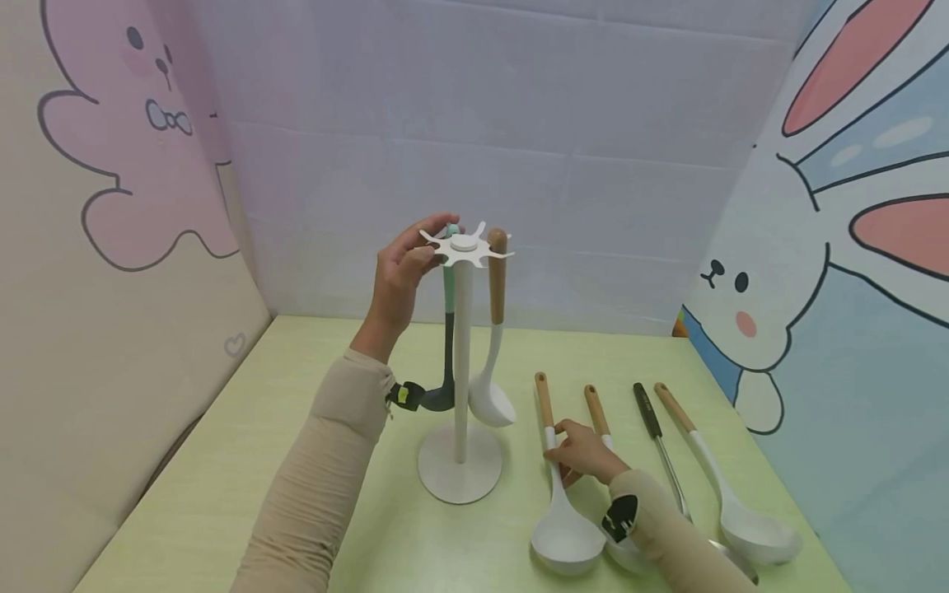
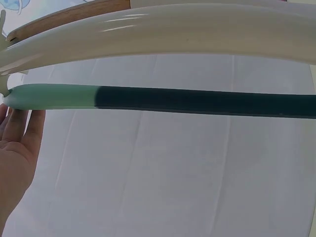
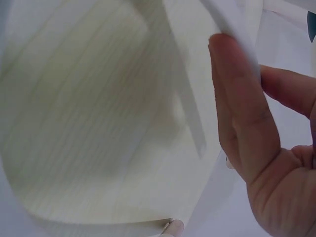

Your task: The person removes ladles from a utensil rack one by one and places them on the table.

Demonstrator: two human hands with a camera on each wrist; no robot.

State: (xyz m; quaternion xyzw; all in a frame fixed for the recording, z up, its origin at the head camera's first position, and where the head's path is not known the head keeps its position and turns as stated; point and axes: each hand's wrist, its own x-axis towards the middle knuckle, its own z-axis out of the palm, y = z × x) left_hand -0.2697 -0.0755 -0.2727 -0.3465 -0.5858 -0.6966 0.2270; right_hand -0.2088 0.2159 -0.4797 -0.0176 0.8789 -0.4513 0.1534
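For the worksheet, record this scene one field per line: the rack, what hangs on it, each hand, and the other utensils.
rack: white stand, upright on the table
hanging: wooden-handled white ladle
left hand: at the top of the green-handled ladle; whether that is hooked on is unclear
right hand: pinches the neck of another white ladle
other utensils: second wooden-handled utensil and black-handled metal utensil, both partly hidden by the right arm; far-right white ladle
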